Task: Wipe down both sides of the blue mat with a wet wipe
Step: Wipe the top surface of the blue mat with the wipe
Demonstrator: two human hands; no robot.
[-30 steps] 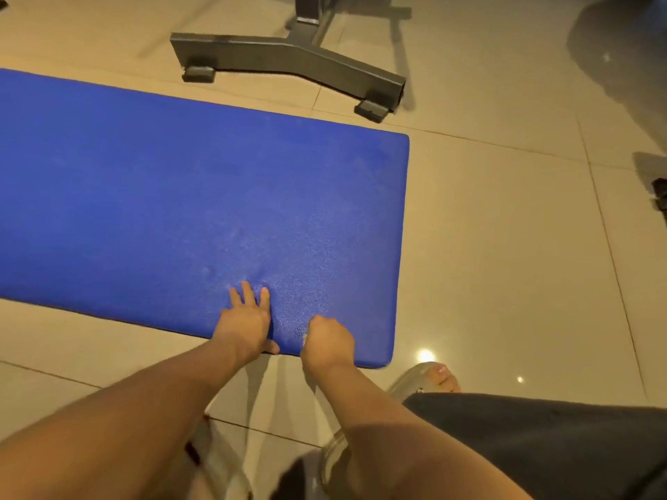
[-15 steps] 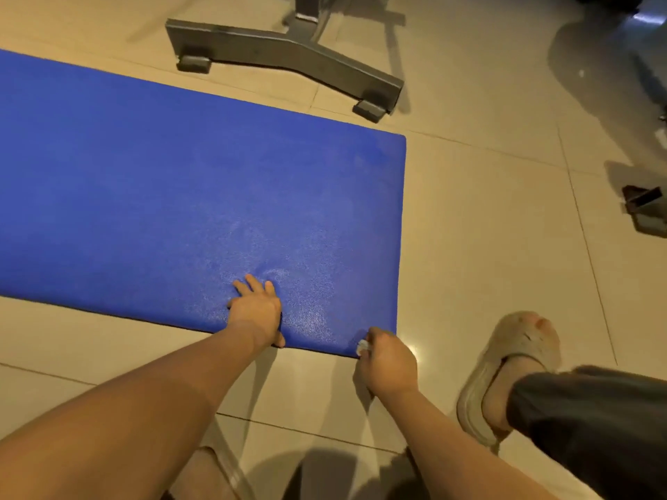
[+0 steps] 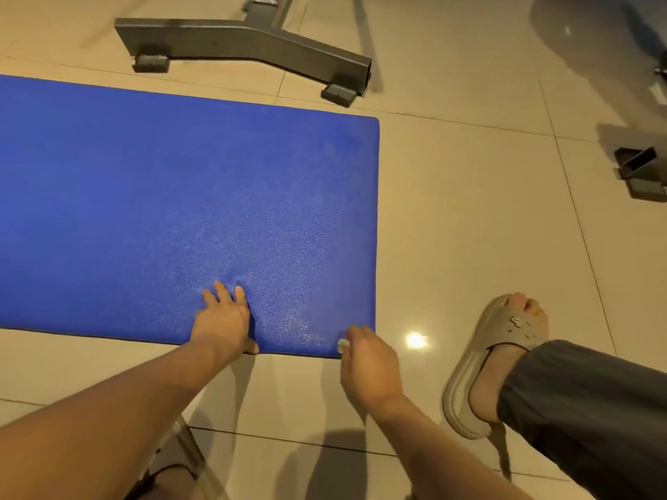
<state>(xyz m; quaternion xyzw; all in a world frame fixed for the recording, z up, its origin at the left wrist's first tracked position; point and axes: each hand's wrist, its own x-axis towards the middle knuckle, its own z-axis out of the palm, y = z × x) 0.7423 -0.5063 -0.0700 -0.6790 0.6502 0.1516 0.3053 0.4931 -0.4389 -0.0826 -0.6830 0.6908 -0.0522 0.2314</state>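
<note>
The blue mat (image 3: 162, 211) lies flat on the tiled floor and runs out of view at the left. My left hand (image 3: 223, 319) rests on its near edge with the fingers spread on top and the thumb at the edge. My right hand (image 3: 368, 362) is at the mat's near right corner, fingers curled round a small white wet wipe (image 3: 342, 344), of which only a bit shows. The surface near that corner looks shiny and damp.
A grey metal stand base (image 3: 245, 41) sits just beyond the mat's far edge. Another dark metal foot (image 3: 639, 167) is at the right edge. My right foot in a beige sandal (image 3: 498, 355) is planted right of the mat corner.
My right hand slid right along the mat's near edge to the corner. My right foot in its sandal came forward into view. My left hand stayed on the mat.
</note>
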